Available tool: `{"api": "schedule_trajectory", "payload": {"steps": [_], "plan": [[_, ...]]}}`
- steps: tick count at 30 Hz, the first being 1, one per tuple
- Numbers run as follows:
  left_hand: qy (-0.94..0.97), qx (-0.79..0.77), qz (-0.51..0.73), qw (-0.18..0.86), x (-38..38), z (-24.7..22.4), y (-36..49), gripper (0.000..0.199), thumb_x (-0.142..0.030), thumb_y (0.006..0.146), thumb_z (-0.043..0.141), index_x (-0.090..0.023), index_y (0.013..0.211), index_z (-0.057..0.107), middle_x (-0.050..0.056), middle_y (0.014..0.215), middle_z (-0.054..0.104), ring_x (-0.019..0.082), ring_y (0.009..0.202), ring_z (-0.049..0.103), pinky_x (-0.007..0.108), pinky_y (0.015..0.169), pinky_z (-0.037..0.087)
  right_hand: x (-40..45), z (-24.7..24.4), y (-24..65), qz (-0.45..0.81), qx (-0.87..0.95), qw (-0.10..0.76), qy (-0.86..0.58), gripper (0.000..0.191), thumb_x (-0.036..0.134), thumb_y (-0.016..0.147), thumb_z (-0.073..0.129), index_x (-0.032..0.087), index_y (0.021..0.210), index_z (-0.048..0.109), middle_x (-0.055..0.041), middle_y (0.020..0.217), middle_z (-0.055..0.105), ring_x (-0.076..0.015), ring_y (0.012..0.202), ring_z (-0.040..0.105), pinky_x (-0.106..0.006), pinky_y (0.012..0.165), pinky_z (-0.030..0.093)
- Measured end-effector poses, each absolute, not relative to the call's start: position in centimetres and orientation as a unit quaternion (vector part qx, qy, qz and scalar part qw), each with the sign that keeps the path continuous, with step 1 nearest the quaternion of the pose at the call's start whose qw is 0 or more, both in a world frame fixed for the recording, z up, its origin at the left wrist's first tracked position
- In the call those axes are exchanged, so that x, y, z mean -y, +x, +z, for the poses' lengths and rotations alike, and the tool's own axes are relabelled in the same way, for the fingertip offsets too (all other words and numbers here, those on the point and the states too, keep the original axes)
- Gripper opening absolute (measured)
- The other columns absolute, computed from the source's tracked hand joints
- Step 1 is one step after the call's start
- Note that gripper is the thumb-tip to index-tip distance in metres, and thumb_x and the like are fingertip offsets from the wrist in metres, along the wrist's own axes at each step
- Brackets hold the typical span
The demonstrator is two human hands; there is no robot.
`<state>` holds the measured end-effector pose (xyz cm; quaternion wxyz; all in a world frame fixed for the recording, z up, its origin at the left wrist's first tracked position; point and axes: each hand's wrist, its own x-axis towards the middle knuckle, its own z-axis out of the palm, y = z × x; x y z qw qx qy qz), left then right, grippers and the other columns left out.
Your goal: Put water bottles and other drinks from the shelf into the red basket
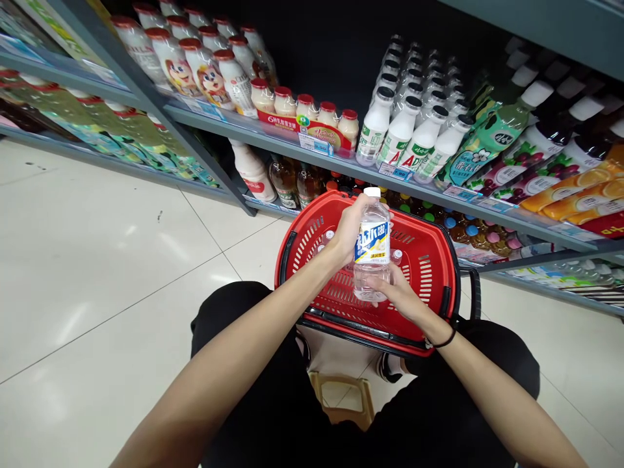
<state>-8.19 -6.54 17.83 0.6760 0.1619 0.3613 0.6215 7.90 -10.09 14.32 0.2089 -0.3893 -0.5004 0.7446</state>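
Both of my hands hold one clear bottle (372, 250) with a white cap and a blue, white and yellow label. It is upright over the red basket (424, 244). My left hand (350, 227) wraps the bottle's upper left side, and some of its fingers are hidden behind it. Lower down, my right hand (396, 292) grips the bottle near its base on the right. Inside the basket, a few more white-capped clear bottles (397, 255) show partly behind the held one.
Shelves ahead carry red-capped milk bottles (182, 71), a pack of small red-capped bottles (312, 120), white dark-capped bottles (402, 130) and juice bottles (536, 156). A beige stool (344, 393) stands between my legs. Pale tiled floor (121, 253) lies to the left.
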Motion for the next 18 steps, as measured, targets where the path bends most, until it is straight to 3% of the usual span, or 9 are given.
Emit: {"api": "schedule_trajectory", "payload": {"steps": [7,13,18], "plan": [[0.161,-0.370,0.621,0.671,6.48,17.53,-8.17,0.032,-0.046,0.081,0.061,-0.017,0.087,0.071,0.007,0.083,0.076,0.019,0.071,0.070,0.030,0.069,0.052,10.17,14.49,7.87,0.744,0.503,0.208,-0.388,0.064,0.044,0.069,0.089,0.019,0.121,0.061,-0.0105,0.119,0.074,-0.0273,0.102,0.072,-0.029,0.062,0.057],[0.157,-0.370,0.617,0.677,6.59,17.86,-8.16,0.031,-0.046,0.082,0.060,-0.017,0.086,0.070,0.007,0.083,0.076,0.018,0.070,0.069,0.029,0.067,0.051,10.17,14.43,7.99,0.742,0.509,0.201,-0.388,0.065,0.048,0.071,0.088,0.019,0.122,0.060,-0.0104,0.116,0.074,-0.0219,0.083,0.071,-0.024,0.048,0.049],[0.135,-0.371,0.625,0.674,6.47,17.76,-8.16,0.029,-0.046,0.082,0.060,-0.018,0.083,0.069,0.005,0.076,0.073,0.016,0.064,0.065,0.030,0.067,0.050,9.92,14.58,8.19,0.755,0.500,0.190,-0.379,0.059,0.048,0.073,0.088,0.018,0.116,0.061,-0.0048,0.093,0.075,-0.0145,0.057,0.061,-0.025,0.043,0.048]]}}
